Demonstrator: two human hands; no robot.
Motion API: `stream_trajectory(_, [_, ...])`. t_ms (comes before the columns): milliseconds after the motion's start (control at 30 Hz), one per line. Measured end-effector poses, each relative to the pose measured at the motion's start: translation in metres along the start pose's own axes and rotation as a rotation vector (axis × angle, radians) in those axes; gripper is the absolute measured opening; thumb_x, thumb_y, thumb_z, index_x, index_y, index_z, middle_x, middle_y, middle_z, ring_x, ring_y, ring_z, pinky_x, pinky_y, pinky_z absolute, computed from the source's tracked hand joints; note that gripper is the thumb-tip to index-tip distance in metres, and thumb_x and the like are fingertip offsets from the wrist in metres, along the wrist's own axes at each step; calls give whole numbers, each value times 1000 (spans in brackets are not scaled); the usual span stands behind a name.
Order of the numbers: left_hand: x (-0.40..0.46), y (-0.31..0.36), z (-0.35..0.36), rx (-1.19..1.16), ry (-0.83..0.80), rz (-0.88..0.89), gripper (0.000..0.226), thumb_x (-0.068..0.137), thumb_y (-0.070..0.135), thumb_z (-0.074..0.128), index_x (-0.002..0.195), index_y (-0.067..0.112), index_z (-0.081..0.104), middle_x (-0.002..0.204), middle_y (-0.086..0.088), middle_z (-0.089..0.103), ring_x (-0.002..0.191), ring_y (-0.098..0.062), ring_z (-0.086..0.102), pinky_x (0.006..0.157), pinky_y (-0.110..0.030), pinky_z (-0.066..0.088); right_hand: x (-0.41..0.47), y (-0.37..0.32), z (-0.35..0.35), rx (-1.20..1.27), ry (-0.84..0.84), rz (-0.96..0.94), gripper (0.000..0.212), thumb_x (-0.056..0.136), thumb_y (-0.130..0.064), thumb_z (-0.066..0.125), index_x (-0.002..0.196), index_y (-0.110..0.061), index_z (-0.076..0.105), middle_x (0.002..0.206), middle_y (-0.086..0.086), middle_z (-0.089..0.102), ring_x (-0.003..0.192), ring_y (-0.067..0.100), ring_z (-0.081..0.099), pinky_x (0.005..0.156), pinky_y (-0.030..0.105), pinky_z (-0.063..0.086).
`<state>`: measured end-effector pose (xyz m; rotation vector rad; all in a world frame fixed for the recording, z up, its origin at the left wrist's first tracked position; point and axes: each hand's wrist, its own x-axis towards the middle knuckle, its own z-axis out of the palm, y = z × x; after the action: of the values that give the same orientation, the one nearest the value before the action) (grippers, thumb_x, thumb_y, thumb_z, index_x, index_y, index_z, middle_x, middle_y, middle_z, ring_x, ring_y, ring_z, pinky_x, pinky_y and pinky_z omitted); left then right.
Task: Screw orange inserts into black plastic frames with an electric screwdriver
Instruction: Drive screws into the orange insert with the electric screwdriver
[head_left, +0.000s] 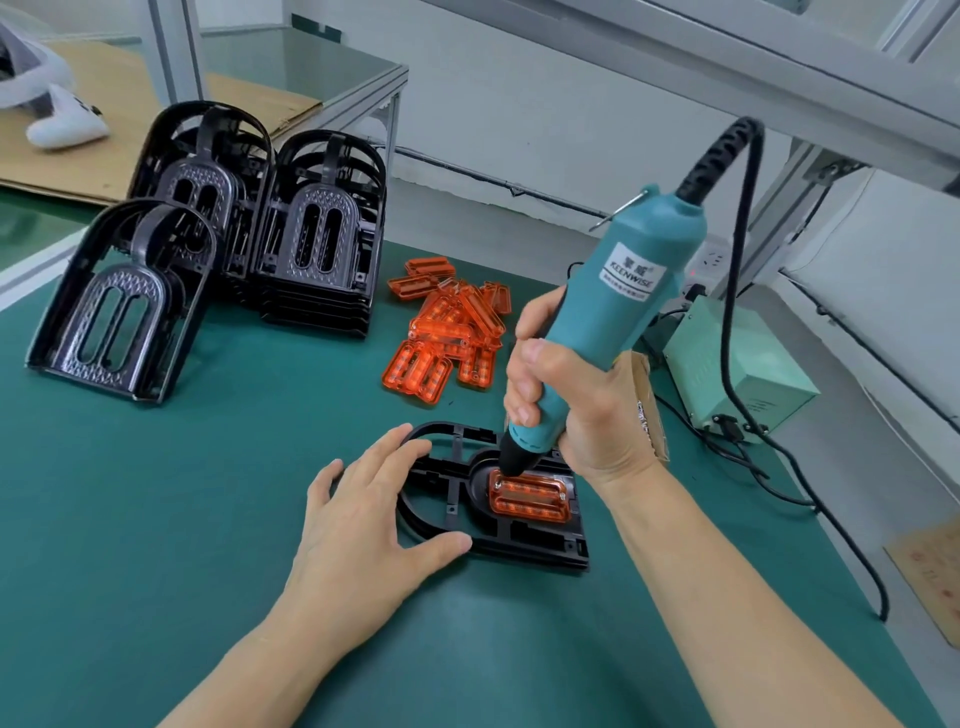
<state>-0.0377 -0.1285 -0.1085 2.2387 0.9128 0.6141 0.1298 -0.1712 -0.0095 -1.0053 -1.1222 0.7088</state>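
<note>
A black plastic frame (524, 545) lies flat on the green mat in front of me. An orange insert (532, 498) sits in its recess. My right hand (582, 410) grips a teal electric screwdriver (618, 312), whose black tip stands on the insert's upper left corner. My left hand (363, 525) rests on the frame's left side, fingers spread and thumb pressing the near edge. A pile of loose orange inserts (447, 327) lies beyond the frame. Black frames (311, 239) lean in stacks at the back left.
A pale green power box (737, 374) with black cables sits at the right, its cord (737, 332) looping to the screwdriver. A small cardboard box (647, 405) stands behind my right hand. Cardboard sheet (130, 119) and white objects lie at the far left. An aluminium rail runs overhead.
</note>
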Motion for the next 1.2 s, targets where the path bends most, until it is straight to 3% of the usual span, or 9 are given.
stream_trajectory(233, [1, 2, -1, -23, -5, 7, 80, 70, 58, 69, 139, 37, 35, 140, 36, 12, 109, 31, 6, 115, -24, -4, 0, 1, 1, -54, -94, 8, 15, 72, -16, 59, 65, -12, 47, 48, 8, 39, 36, 19, 35, 46, 25, 38])
stream_trajectory(400, [0, 3, -3, -23, -2, 2, 79, 70, 57, 71, 138, 36, 37, 139, 37, 14, 114, 26, 13, 116, -25, -3, 3, 2, 3, -64, -223, 41, 5, 72, -15, 57, 69, -12, 55, 44, 1, 45, 35, 15, 38, 47, 24, 42])
stream_trajectory(533, [1, 4, -4, -16, -3, 1, 77, 72, 54, 71, 138, 36, 37, 139, 36, 15, 117, 22, 17, 116, -25, -3, 2, 1, -6, 26, -138, 40, 6, 69, -15, 61, 75, -16, 59, 46, 0, 46, 36, 14, 40, 47, 23, 43])
stream_trajectory(667, [-1, 9, -4, -26, -38, 19, 71, 75, 55, 68, 136, 37, 37, 141, 36, 17, 115, 26, 19, 117, -28, -3, -7, -1, -25, 160, 67, 39, 8, 67, -15, 62, 74, -17, 60, 49, -1, 45, 38, 14, 39, 48, 22, 41])
stream_trajectory(800, [0, 10, -3, 20, -36, 38, 69, 74, 51, 71, 134, 32, 42, 145, 28, 24, 126, 12, 28, 118, -29, -1, -14, -4, -27, 100, -24, 25, 9, 68, -12, 62, 75, -18, 60, 51, -1, 46, 40, 15, 42, 51, 25, 43])
stream_trajectory(867, [1, 12, -4, 15, -24, 71, 68, 73, 46, 75, 131, 27, 47, 140, 25, 30, 118, 16, 26, 118, -29, 2, -14, -7, -24, 93, -48, 5, 10, 67, -11, 62, 75, -17, 61, 50, 0, 45, 39, 15, 41, 50, 24, 43])
stream_trajectory(1033, [8, 15, -10, 130, -65, 123, 71, 69, 55, 74, 130, 26, 49, 139, 20, 32, 120, 4, 36, 117, -29, -5, -17, -8, -23, 134, 114, 46, 10, 63, -10, 61, 67, -20, 60, 47, 0, 42, 38, 15, 37, 47, 24, 38])
stream_trajectory(1100, [15, 21, -10, 240, -76, 169, 84, 63, 68, 67, 134, 28, 44, 148, 16, 24, 136, -4, 26, 115, -34, -11, -17, -8, -22, 113, 137, 41, 18, 67, -2, 58, 68, -19, 59, 47, 1, 42, 38, 15, 37, 47, 24, 38])
stream_trajectory(1200, [25, 42, 1, 338, -145, 256, 110, 57, 85, 46, 148, 32, 17, 158, 13, 2, 145, -7, -4, 113, -39, -18, -16, -7, -17, 90, 158, 4, 19, 72, 3, 52, 70, -15, 57, 47, 4, 42, 38, 18, 37, 47, 24, 39])
